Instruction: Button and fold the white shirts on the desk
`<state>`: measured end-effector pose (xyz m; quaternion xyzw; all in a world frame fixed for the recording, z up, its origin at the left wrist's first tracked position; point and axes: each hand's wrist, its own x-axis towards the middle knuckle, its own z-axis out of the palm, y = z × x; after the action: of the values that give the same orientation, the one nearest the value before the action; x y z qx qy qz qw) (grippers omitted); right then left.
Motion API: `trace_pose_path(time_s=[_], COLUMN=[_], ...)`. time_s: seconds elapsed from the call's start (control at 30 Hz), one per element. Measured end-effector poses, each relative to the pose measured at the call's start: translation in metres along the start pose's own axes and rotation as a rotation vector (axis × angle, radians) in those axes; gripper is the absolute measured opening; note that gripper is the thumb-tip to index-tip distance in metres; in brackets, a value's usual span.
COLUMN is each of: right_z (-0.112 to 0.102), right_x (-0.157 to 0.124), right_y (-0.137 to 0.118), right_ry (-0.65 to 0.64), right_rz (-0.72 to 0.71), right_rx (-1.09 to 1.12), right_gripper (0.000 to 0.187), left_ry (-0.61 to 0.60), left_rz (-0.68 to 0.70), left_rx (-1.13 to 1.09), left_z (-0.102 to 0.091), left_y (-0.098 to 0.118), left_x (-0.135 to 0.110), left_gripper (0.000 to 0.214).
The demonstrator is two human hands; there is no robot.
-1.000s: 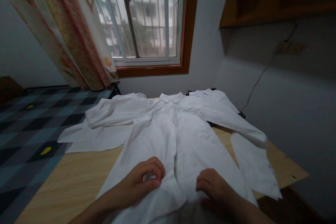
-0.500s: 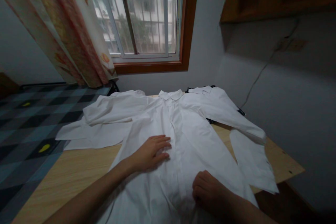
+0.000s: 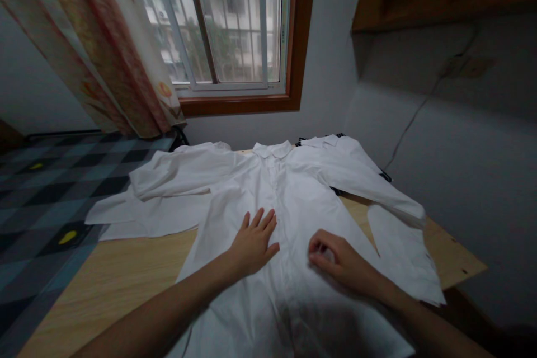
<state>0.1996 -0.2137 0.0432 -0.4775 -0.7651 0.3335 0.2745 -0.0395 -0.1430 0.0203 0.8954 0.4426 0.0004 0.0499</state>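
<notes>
A white button-front shirt (image 3: 302, 201) lies spread face up, its collar (image 3: 272, 149) at the far end and creases down the front. My left hand (image 3: 254, 243) rests flat on it, fingers spread, just left of the button placket (image 3: 279, 229). On the right half of the front, my right hand (image 3: 335, 254) is curled, index finger and thumb bent toward each other in a loop. No cloth is seen pinched in it. Whether that hand touches the shirt I cannot tell.
Under the shirt is a light wooden board (image 3: 130, 265). More white garments lie beneath both sleeves, at left (image 3: 168, 215) and right (image 3: 403, 251). A checked bedspread (image 3: 37, 196) covers the left side. A window (image 3: 235, 28) and curtain (image 3: 96, 50) are behind.
My right hand has moved away from me, up the shirt front, its fist loosening into a curled loop. My left hand has turned slightly, with fingers now pointing farther forward and spread wider.
</notes>
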Motion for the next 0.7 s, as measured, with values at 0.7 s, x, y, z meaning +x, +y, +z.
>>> trace_pose_path(time_s=[0.7], right_z=[0.054], right_x=[0.102], right_y=[0.003], right_ry=[0.248], right_rz=[0.193], right_rx=[-0.39], right_gripper=[0.015], left_ry=[0.227], left_rz=[-0.318], left_rx=[-0.271], left_z=[0.003], left_y=[0.002], left_x=[0.042], left_gripper=[0.013])
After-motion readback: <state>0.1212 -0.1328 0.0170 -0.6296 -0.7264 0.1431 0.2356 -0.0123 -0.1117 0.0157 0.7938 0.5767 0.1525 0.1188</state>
